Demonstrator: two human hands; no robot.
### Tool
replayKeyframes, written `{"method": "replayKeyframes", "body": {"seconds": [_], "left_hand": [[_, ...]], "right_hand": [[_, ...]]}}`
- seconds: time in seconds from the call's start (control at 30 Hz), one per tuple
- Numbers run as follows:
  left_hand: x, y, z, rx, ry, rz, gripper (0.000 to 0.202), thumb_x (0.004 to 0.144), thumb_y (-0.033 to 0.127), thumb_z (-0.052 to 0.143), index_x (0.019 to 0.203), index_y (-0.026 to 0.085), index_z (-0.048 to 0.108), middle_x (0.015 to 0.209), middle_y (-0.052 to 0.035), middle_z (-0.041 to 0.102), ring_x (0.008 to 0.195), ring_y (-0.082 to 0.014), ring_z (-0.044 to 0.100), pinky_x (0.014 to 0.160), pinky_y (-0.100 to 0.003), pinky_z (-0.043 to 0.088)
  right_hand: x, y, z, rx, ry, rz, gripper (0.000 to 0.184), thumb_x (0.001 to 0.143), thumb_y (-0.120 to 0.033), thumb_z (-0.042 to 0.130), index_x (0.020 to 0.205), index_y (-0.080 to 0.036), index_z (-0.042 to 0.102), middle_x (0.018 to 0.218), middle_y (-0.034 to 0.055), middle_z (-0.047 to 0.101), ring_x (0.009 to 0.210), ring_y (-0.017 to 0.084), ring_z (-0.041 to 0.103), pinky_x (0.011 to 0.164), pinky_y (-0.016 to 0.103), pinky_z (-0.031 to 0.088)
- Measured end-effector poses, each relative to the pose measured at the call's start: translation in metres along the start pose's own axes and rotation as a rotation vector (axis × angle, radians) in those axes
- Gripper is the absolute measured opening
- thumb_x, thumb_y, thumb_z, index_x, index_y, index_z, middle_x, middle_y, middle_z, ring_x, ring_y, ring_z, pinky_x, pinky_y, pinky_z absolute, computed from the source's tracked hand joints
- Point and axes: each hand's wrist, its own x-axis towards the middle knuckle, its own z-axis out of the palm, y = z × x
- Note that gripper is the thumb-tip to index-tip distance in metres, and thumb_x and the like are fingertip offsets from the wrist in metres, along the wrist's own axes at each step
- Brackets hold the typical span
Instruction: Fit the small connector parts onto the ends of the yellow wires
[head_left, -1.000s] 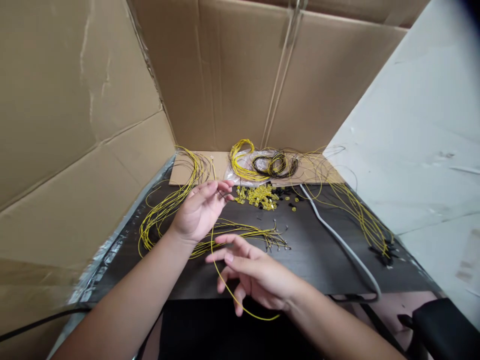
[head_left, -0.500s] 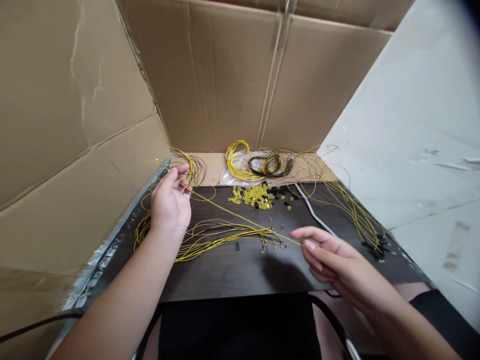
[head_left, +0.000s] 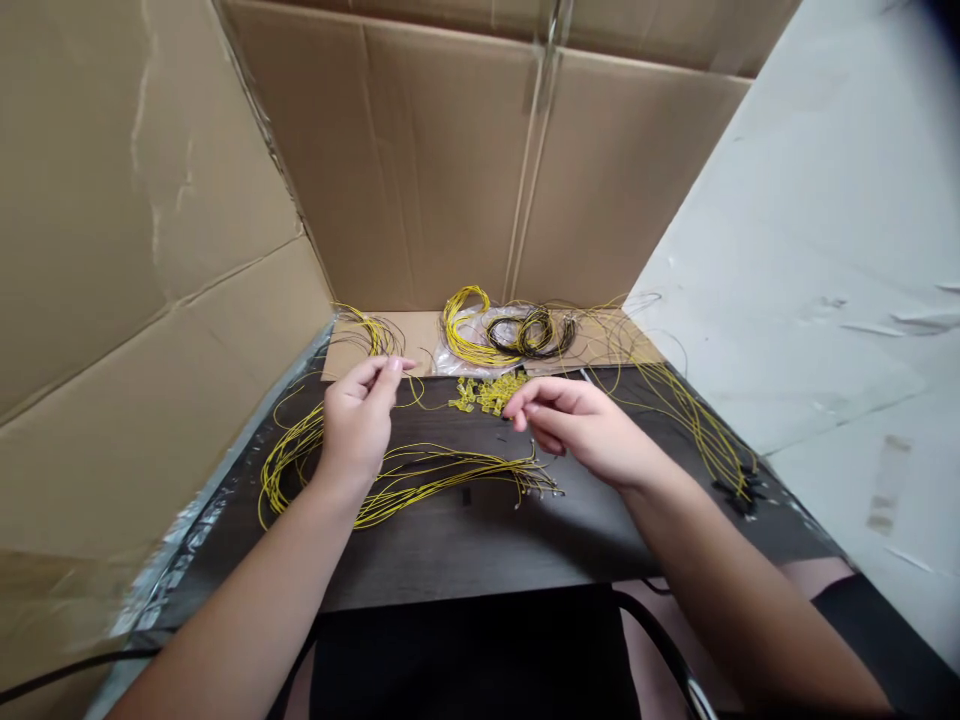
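My left hand (head_left: 364, 415) is raised over the left of the dark table, thumb and forefinger pinched on a thin yellow wire (head_left: 418, 398), most of which the hand hides. To the right, my right hand (head_left: 574, 420) hovers in front of a pile of small yellow connectors (head_left: 487, 393), fingers curled and thumb tip against them. Whatever may be between those fingertips is too small to make out. Below both hands lies a bundle of yellow wires (head_left: 450, 480) with dark, metal-tipped ends fanned to the right, its loop curling round at the left.
Coiled yellow wires (head_left: 466, 325) and a black coil (head_left: 536, 333) rest on a clear plastic bag at the back. More wires with black connectors (head_left: 739, 490) lie at the right. Cardboard walls (head_left: 435, 170) close the left and back; a white panel (head_left: 810, 230) stands right.
My right hand has moved left and up, from the front right to before the connector pile. My left hand has come slightly right and lower, and its fingers are closed tighter.
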Motion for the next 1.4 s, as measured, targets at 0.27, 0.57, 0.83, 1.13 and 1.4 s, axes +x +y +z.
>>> {"method": "replayKeyframes", "body": {"seconds": [0.27, 0.57, 0.83, 1.13, 1.4], "left_hand": [[-0.015, 0.011, 0.003, -0.193, -0.43, -0.133, 0.02, 0.088, 0.035, 0.067, 0.079, 0.018, 0.071, 0.074, -0.0014, 0.058, 0.063, -0.009, 0.05, 0.057, -0.021, 0.036], [-0.022, 0.01, 0.008, -0.05, -0.657, -0.163, 0.021, 0.094, 0.031, 0.06, 0.084, 0.017, 0.073, 0.074, -0.0014, 0.056, 0.068, -0.0093, 0.046, 0.063, -0.023, 0.036], [-0.02, 0.007, 0.008, -0.117, -0.594, -0.232, 0.021, 0.091, 0.032, 0.062, 0.08, 0.014, 0.067, 0.079, -0.0024, 0.054, 0.072, -0.0114, 0.047, 0.065, -0.024, 0.037], [-0.015, 0.003, 0.006, -0.344, -0.448, -0.308, 0.016, 0.09, 0.027, 0.062, 0.082, 0.014, 0.065, 0.079, -0.002, 0.052, 0.066, -0.0098, 0.047, 0.064, -0.024, 0.04], [-0.013, 0.003, 0.004, -0.304, -0.361, -0.278, 0.023, 0.09, 0.034, 0.063, 0.078, 0.014, 0.068, 0.076, -0.0018, 0.056, 0.064, -0.0093, 0.05, 0.061, -0.023, 0.041]], "right_hand": [[0.026, 0.034, 0.005, -0.108, -0.092, 0.051, 0.029, 0.086, -0.026, 0.054, 0.107, -0.015, 0.071, 0.096, 0.0045, 0.068, 0.052, 0.005, 0.042, 0.05, 0.022, 0.034], [0.019, 0.054, 0.022, 0.043, -0.121, -0.018, 0.041, 0.092, -0.052, 0.057, 0.094, -0.014, 0.073, 0.069, 0.0001, 0.061, 0.051, 0.006, 0.044, 0.05, 0.021, 0.036], [0.014, 0.053, 0.029, -0.208, -0.15, -0.246, 0.037, 0.1, -0.037, 0.05, 0.082, -0.012, 0.071, 0.074, 0.0037, 0.065, 0.066, 0.01, 0.059, 0.065, 0.022, 0.045], [0.011, 0.052, 0.031, -0.364, -0.324, -0.361, 0.039, 0.101, -0.027, 0.047, 0.068, -0.013, 0.063, 0.064, 0.0003, 0.056, 0.063, 0.009, 0.052, 0.065, 0.022, 0.04], [0.01, 0.05, 0.028, -0.308, -0.396, -0.326, 0.042, 0.096, -0.028, 0.052, 0.058, -0.017, 0.041, 0.059, -0.0037, 0.04, 0.056, 0.008, 0.038, 0.057, 0.024, 0.03]]}}
